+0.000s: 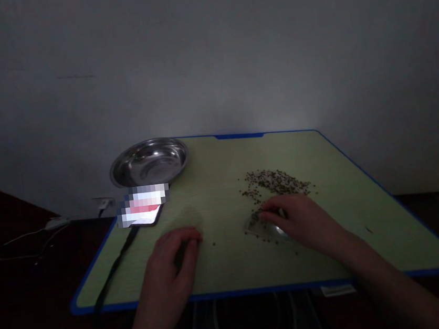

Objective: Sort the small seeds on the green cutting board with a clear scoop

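Dark small grains, like beans or seeds, lie in a loose pile on the pale green tabletop. Just in front of the pile, my right hand has thumb and forefinger pinched together, and what is between them cannot be made out. Under that hand is a clear, shiny thing, mostly covered, with several grains around it. To the left, my left hand rests low over the table, its thumb and forefinger closed at the tips. Whatever those tips hold, if anything, is too small to see. One stray grain lies beside them.
A wide steel basin stands at the back left. In front of it a lit phone lies with a black strap running to the table's front edge. The blue-edged table meets a grey wall. Cables hang at the left.
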`<action>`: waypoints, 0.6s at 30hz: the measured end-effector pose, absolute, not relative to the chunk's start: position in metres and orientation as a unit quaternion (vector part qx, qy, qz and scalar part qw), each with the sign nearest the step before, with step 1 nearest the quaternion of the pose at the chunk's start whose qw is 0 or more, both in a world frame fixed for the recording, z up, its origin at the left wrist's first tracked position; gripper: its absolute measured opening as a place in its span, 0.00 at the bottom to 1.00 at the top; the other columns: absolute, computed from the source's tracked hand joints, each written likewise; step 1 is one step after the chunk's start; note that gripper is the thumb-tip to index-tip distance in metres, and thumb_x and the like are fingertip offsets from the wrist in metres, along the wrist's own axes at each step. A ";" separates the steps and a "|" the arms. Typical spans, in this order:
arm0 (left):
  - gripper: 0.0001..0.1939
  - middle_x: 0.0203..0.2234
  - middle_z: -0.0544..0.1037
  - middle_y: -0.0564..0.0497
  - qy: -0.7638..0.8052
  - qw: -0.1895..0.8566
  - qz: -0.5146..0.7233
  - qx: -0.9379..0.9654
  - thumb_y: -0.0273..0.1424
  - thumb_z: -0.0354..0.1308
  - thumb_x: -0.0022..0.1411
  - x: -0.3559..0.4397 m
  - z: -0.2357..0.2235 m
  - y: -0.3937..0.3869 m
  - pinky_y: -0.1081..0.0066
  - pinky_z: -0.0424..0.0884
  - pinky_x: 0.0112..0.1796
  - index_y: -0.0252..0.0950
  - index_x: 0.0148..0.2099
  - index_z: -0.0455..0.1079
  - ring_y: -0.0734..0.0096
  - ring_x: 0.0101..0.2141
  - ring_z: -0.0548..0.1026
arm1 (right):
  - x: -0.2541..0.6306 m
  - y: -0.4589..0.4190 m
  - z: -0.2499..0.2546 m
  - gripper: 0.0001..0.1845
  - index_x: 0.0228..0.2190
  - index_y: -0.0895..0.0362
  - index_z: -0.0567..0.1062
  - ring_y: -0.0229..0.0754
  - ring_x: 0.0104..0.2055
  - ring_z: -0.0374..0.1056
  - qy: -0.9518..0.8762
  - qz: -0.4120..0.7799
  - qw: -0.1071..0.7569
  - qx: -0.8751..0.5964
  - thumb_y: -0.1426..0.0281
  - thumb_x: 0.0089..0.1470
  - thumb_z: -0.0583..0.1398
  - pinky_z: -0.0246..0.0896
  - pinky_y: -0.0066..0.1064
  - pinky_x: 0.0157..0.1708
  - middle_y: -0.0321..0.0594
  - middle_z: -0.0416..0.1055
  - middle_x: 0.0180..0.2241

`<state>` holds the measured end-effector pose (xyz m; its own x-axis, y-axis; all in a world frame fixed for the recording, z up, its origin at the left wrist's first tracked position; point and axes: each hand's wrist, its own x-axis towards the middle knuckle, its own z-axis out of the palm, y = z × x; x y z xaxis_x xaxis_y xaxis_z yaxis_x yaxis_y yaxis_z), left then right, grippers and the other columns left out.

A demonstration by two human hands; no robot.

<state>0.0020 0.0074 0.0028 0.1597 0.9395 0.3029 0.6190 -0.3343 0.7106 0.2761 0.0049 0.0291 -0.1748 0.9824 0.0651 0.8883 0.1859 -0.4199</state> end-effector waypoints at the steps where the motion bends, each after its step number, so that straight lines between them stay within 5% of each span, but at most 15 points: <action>1: 0.11 0.36 0.82 0.48 0.534 0.220 0.367 0.730 0.38 0.52 0.62 0.002 0.003 0.007 0.57 0.75 0.42 0.41 0.37 0.74 0.59 0.39 0.79 | 0.274 0.006 0.029 0.11 0.33 0.53 0.80 0.45 0.33 0.74 -0.757 0.145 0.156 -0.618 0.66 0.60 0.57 0.62 0.35 0.32 0.39 0.80 0.32; 11: 0.10 0.38 0.82 0.48 0.553 0.261 0.386 0.690 0.38 0.53 0.63 0.001 0.002 0.005 0.61 0.74 0.40 0.40 0.38 0.74 0.60 0.39 0.79 | 0.258 0.023 0.071 0.08 0.31 0.53 0.79 0.37 0.28 0.68 -0.823 0.195 0.157 -0.510 0.68 0.60 0.59 0.55 0.29 0.29 0.34 0.77 0.28; 18: 0.10 0.37 0.81 0.49 0.565 0.278 0.455 0.630 0.38 0.55 0.61 -0.005 0.005 0.004 0.65 0.73 0.40 0.39 0.40 0.73 0.62 0.39 0.78 | 0.196 0.050 0.079 0.08 0.36 0.56 0.80 0.40 0.35 0.70 -0.903 0.161 0.134 -0.375 0.68 0.59 0.60 0.56 0.31 0.34 0.39 0.79 0.34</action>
<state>-0.0047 0.0040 0.0054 -0.0512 0.9645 0.2592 0.4594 -0.2077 0.8636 0.1964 0.0503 0.0794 -0.6822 0.7210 0.1215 0.6342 0.6662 -0.3925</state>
